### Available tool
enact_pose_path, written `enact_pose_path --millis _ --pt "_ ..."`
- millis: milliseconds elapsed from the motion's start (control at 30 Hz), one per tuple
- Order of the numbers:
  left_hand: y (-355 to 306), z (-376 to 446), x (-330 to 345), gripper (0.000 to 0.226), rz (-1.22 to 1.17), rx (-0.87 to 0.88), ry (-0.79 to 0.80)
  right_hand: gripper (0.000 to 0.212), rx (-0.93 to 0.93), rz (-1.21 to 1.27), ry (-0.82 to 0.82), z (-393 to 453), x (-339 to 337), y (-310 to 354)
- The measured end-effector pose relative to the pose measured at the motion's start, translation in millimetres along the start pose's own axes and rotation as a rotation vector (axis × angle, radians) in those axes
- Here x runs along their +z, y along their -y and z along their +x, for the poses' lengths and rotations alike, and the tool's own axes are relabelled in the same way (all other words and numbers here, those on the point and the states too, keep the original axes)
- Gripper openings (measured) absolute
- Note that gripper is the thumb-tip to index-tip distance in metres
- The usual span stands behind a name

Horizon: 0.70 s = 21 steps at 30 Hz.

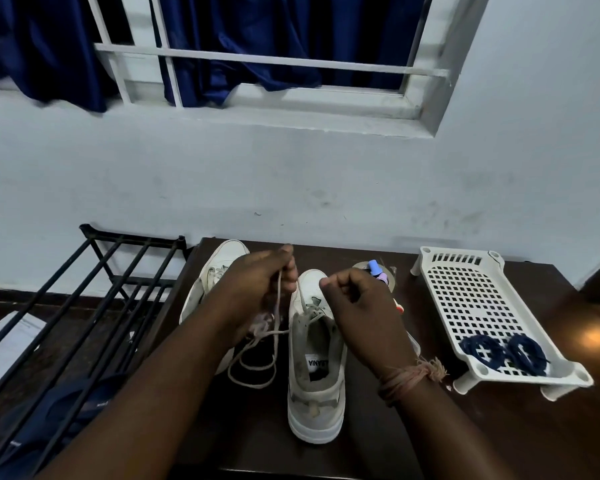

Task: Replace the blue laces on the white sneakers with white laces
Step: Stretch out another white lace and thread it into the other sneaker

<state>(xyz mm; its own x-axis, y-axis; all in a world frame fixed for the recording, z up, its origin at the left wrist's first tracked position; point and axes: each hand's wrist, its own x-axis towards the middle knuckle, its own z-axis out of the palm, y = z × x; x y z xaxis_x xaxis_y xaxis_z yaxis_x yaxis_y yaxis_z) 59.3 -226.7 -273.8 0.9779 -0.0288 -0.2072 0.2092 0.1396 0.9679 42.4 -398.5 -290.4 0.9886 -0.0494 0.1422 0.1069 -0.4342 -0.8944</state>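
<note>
Matt leather, glossy wood, perforated plastic

The white sneakers look matt and scuffed; the dark table is polished wood; the white tray is smooth perforated plastic; the blue laces are woven cloth.

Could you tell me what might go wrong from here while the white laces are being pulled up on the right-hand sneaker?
1. Both hands, left and right, pull the white lace upward; uneven pulls could leave one end short.
2. The loose lace loop lies on the table between the sneakers and might snag or knot.
3. The near sneaker stands free, so a hard tug could tip it toward the small items behind.
</note>
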Motion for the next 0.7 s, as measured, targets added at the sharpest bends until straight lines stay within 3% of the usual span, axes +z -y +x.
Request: enact_pose_path --millis 67,233,367,500,633,700 --pt "-7.0 -3.5 7.5 0.024 -0.364 -0.037 0.146 0.006 -0.015 0.123 0.074 -3.2 4.7 5.9" --pt "-12.8 -8.1 15.5 0.040 -0.649 0.024 0.272 0.012 -0.060 0.216 0.274 -7.1 3.6 17.5" --pt "-8.3 2.4 -0.6 0.035 -0.846 -0.009 0.106 0.021 0.044 0.258 0.172 4.9 -17.1 7.1" --pt "4.0 16.4 -16.0 0.039 -0.996 -0.106 -0.106 0.022 0.150 0.059 0.139 14.9 -44.8 -11.7" --pt "8.3 21.6 -15.9 0.027 -1.007 -0.150 -0.198 0.040 0.226 -0.197 0.113 16.7 -50.4 -31.3" --pt "7.0 25.1 -15.6 0.018 -0.992 -0.148 -0.237 0.038 0.235 -0.255 0.102 16.3 -47.0 -33.9"
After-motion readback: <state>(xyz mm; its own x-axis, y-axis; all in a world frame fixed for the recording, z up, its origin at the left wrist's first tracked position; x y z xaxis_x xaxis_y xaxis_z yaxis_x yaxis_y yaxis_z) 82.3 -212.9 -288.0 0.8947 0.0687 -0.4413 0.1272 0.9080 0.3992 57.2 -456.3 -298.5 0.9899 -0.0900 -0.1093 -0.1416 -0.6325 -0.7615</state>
